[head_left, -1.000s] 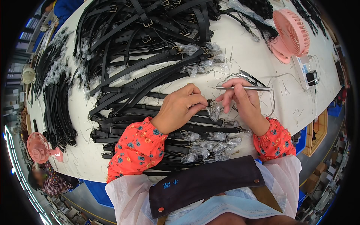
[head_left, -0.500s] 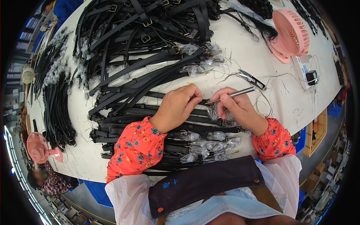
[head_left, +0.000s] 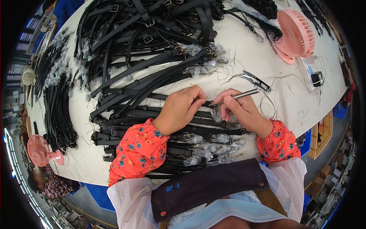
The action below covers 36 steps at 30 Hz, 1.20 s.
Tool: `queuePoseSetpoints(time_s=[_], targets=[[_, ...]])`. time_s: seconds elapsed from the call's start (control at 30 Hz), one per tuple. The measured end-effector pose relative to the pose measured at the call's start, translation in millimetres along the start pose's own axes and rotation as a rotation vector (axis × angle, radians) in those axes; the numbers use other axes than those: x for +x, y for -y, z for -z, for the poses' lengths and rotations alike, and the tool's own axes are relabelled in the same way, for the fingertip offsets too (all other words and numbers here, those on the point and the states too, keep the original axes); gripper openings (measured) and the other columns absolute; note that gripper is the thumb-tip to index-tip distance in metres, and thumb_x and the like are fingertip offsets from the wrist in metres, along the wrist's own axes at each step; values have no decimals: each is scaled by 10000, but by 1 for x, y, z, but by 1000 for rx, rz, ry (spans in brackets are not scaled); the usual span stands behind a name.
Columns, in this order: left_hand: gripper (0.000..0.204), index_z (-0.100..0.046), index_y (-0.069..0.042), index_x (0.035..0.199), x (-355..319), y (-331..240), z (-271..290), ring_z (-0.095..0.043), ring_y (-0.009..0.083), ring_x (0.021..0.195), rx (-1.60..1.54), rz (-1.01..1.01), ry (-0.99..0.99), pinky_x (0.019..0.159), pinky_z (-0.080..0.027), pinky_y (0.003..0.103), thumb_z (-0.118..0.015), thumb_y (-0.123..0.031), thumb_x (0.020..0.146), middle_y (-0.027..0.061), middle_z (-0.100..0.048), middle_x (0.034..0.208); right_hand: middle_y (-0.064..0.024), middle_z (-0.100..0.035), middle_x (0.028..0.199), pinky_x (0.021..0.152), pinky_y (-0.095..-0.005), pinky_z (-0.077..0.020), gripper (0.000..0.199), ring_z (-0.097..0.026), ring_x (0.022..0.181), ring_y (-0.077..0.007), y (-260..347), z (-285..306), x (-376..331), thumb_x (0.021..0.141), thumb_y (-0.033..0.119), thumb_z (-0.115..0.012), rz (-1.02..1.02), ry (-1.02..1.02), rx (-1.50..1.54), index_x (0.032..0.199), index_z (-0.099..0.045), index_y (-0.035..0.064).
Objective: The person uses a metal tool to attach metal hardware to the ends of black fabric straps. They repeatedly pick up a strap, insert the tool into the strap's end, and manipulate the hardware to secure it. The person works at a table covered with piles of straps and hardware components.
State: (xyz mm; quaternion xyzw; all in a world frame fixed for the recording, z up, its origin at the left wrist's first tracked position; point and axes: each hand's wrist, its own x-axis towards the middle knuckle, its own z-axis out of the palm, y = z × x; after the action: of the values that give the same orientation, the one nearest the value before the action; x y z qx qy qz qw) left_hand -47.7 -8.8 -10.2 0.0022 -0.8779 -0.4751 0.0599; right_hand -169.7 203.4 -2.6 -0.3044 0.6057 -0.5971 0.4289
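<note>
My left hand point(head_left: 182, 107) presses down on a black leather strap point(head_left: 152, 110) lying across a pile of straps in front of me, fingers pinched at its top edge. My right hand point(head_left: 239, 110) grips a thin silver pen-like tool point(head_left: 235, 97), its tip pointing left at the strap right beside my left fingertips. Strap ends wrapped in clear plastic point(head_left: 213, 143) lie just below both hands.
A large heap of black buckled straps point(head_left: 152, 38) covers the white table point(head_left: 259, 65). Small snips point(head_left: 256, 80) lie right of my hands. A pink fan point(head_left: 297, 34) and a charger point(head_left: 316, 78) stand at the far right. Another pink fan point(head_left: 40, 150) sits at the left edge.
My right hand has dropped the silver tool from level to slanting, bringing its tip down to the strap beside my left fingers. My left hand has stayed on the strap.
</note>
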Motion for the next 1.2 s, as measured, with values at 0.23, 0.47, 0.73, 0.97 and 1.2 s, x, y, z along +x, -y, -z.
queuePoseSetpoints(time_s=[0.23,0.47,0.73,0.97,1.2], targets=[[108,-618,-21,1064,2,-7,-1,-642,221,713,-207,320,-48,669,-506,332,-651,-10,961,121,-657,853,-42,-642,731,579,-227,-489,372,-593,623,-90,1,0,-1,1118,321,-487,13,-15,6,1134,-660,-9],[102,-659,-49,1048,1,-5,-4,-638,271,778,105,-38,-40,692,-510,355,-659,-26,949,96,-628,928,-39,-639,757,600,-234,-496,353,-593,642,-90,-1,3,-1,1122,305,-478,13,-27,33,1167,-655,3],[46,-660,-44,992,3,-1,-4,-653,320,810,129,-52,-33,705,-509,379,-665,-40,946,116,-642,914,-36,-633,763,608,-228,-494,340,-590,654,-85,-2,3,0,1124,294,-477,15,-13,20,1181,-649,7],[54,-648,-32,1006,4,0,-3,-643,314,783,72,-37,-55,695,-507,365,-646,-23,953,127,-653,917,-38,-635,770,613,-230,-497,346,-592,656,-85,-1,2,0,1124,302,-475,10,-18,11,1180,-649,9],[253,-647,-66,1140,-1,-1,6,-615,299,960,145,-36,-131,879,-487,400,-698,-32,895,78,-673,1075,-56,-663,859,719,-279,-540,303,-630,764,-111,3,2,-3,1124,264,-480,164,-71,-152,1210,-641,22]])
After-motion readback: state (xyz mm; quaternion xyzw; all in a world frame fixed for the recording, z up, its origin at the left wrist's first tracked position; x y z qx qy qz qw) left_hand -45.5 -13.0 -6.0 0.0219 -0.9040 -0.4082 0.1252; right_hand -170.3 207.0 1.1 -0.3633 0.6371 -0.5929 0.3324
